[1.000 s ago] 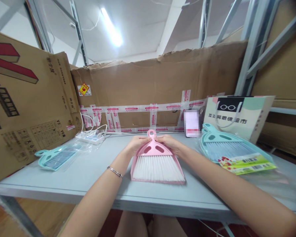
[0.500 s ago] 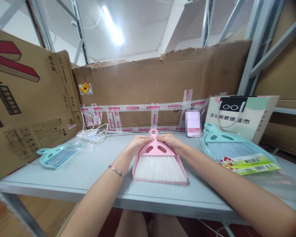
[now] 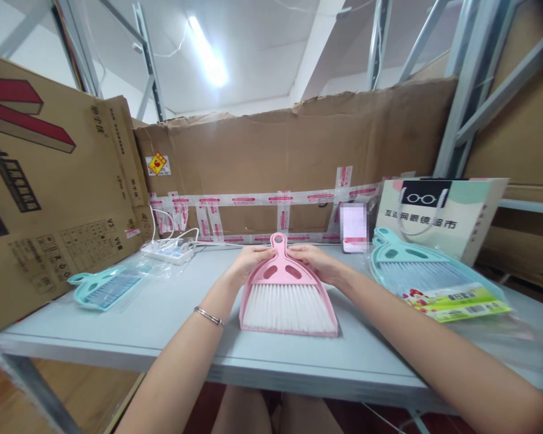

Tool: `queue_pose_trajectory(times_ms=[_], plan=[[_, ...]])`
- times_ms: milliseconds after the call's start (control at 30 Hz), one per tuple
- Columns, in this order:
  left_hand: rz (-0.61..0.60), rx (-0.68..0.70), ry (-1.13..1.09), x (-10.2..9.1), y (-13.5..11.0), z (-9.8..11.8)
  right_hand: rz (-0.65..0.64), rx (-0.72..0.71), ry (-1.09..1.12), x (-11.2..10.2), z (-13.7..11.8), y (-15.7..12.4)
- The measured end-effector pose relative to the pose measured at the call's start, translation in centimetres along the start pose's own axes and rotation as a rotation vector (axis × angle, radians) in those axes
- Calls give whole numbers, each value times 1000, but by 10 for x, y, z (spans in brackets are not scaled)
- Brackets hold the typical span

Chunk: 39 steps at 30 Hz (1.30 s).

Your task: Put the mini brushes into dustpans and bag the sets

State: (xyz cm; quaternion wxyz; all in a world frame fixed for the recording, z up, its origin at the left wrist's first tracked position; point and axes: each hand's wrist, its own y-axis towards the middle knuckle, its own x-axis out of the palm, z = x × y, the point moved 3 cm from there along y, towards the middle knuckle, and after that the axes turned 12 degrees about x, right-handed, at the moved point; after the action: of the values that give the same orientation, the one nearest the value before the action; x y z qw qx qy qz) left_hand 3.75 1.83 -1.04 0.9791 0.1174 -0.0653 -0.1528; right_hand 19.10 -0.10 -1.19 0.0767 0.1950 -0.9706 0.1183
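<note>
Clamping the fingers of the left hand (image 3: 248, 263) and of the right hand (image 3: 314, 263) on either side of the handle neck of one pink dustpan (image 3: 330, 310). Holding the pink dustpan between the two sets of fingers, with the handle loop pointing away beyond them and the wide mouth on the near side, over one grey table (image 3: 172, 307); not telling contact with the tabletop.

Counting three brushes: one pink brush (image 3: 286, 307) between the fingers, one left turquoise brush (image 3: 113, 289) well left of the left fingers, one right turquoise brush (image 3: 411, 274) right of the right fingers. Counting also one phone (image 3: 355, 226), upright, beyond the right fingers; one power strip (image 3: 171, 254) beyond the left fingers; one bracelet (image 3: 209, 315) on the left wrist, behind the fingers.

Turning to containers: finding the pink brush inside the pink dustpan; finding the left turquoise brush inside one clear bag (image 3: 138, 289); finding the right turquoise brush inside one turquoise dustpan (image 3: 491, 287), both wrapped in plastic with one label card (image 3: 466, 301). Noting one paper bag (image 3: 461, 205), standing beyond the right fingers; one taped box (image 3: 262, 150) straight beyond both hands; one printed box (image 3: 58, 181) far left of the left fingers. Not seeing inside these three.
</note>
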Motion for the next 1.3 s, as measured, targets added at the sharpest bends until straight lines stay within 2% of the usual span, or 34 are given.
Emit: queue_pose_trajectory(times_ms=[133, 333, 533, 833, 1100, 1300], plan=[[-21, 42, 87, -1, -1, -1, -15, -1, -6, 0, 5, 1], [-241, 144, 202, 6, -3, 1, 61, -35, 26, -9, 9, 10], [-147, 225, 436, 9, -5, 1, 126, -30, 51, -10, 10, 9], [-35, 211, 574, 9, 0, -4, 179, -29, 50, -4, 14, 13], [-11, 365, 992, 16, -10, 5, 219, -75, -92, -6, 15, 16], [-27, 335, 930, 15, -8, 1, 208, -55, -34, -2, 15, 15]])
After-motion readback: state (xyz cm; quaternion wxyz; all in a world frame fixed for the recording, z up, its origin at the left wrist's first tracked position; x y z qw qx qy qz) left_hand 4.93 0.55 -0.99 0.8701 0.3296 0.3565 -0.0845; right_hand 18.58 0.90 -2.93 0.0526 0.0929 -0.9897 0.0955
